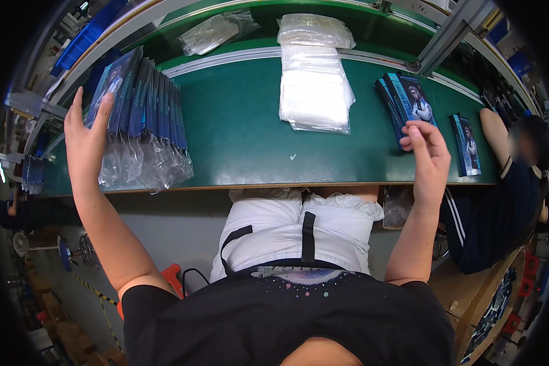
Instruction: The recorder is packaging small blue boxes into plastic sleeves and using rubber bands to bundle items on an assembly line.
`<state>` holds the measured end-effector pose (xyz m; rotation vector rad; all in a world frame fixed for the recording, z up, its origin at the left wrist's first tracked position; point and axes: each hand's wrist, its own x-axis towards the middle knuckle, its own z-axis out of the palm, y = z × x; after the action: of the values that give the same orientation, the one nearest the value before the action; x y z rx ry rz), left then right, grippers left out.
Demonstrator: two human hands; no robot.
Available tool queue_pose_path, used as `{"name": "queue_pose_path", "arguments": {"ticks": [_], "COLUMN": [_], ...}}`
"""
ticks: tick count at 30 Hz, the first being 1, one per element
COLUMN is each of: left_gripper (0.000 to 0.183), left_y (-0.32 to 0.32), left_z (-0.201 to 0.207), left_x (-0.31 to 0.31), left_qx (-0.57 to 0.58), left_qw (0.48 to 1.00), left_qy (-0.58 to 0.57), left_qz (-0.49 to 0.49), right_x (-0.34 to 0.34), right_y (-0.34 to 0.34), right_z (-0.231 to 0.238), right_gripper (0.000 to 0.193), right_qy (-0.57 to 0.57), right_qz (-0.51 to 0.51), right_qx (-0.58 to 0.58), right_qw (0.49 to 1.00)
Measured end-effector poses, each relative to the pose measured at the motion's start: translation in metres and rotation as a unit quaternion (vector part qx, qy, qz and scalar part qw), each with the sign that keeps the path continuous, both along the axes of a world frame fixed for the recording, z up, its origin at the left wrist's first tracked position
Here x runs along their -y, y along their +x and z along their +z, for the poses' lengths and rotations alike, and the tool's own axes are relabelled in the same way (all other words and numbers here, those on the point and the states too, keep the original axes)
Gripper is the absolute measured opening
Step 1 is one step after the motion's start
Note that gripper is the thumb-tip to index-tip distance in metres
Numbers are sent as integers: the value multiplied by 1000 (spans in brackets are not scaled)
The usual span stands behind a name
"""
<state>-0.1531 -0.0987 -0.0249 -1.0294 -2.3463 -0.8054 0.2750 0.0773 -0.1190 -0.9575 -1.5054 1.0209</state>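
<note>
My left hand (86,137) is open at the left, fingers spread and thumb raised. It is beside the near-left end of a row of dark blue flat boxes (155,100). These boxes stand tightly side by side in clear plastic bags, their loose ends crumpled toward me. At the right, my right hand (432,154) has its fingers curled at the lower end of a blue box (416,100) with a figure printed on it. That box leans on other similar boxes (387,104); the fingers partly cover its lower end, and the contact is partly hidden.
A pile of clear flat bags (314,91) lies at the middle of the green table (238,140). Another bundle of plastic bags (216,33) rests behind the table's metal rail. One more blue box (466,145) lies at the right, near another person's arm (495,134).
</note>
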Motion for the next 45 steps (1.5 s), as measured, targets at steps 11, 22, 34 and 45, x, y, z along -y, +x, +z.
{"name": "queue_pose_path", "arguments": {"ticks": [11,22,34,45], "left_gripper": [89,20,24,11], "left_y": [-20,130,162,162], "left_z": [6,-33,-133,-125], "left_x": [9,-38,-116,-112], "left_qx": [200,-115,-18,144], "left_qw": [979,899,863,840], "left_qy": [-28,0,-67,-14], "left_qz": [25,-422,-501,-524], "right_x": [-12,-88,-29,19], "right_y": [8,24,5,4], "right_z": [-1,-10,0,-37], "right_gripper": [19,81,72,44], "right_qy": [4,179,45,-361], "right_qz": [-6,-248,-71,282], "right_qx": [-8,379,-26,-324], "right_qw": [1000,874,996,828]}}
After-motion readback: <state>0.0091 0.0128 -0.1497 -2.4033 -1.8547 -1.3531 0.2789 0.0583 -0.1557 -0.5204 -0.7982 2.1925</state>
